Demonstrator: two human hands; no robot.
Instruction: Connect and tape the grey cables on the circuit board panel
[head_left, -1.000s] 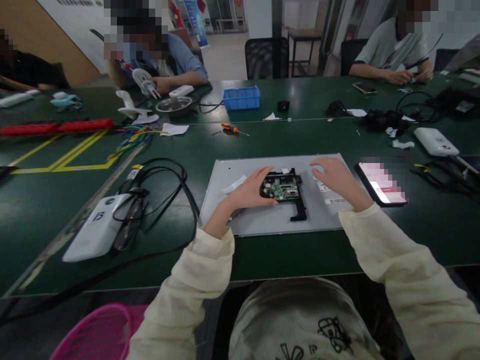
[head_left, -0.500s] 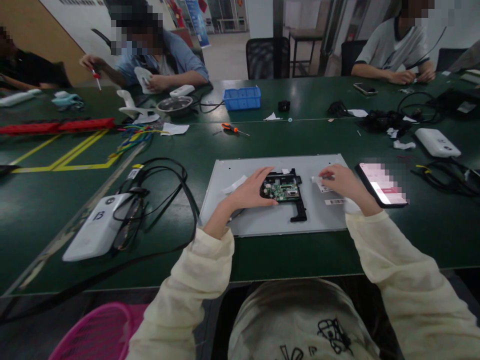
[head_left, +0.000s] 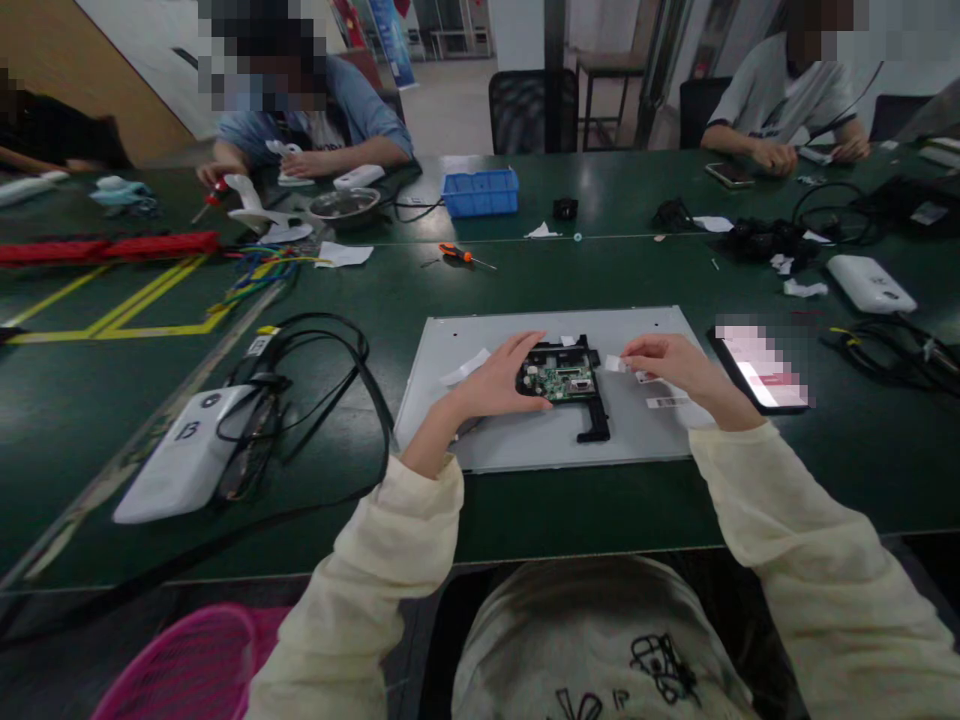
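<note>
Green table (head_left: 570, 510), small white piece (head_left: 614, 364) pinched between right fingers (head_left: 646, 345)

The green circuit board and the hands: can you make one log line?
left hand: at black frame | right hand: pinching white piece | green circuit board: in black frame | black frame: on gray panel

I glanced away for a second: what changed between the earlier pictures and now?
The right hand has taken hold of a small white piece and brought it slightly left, nearer the black frame. Farther off, a red screwdriver has been lowered. The left hand stays at the circuit board.
</note>
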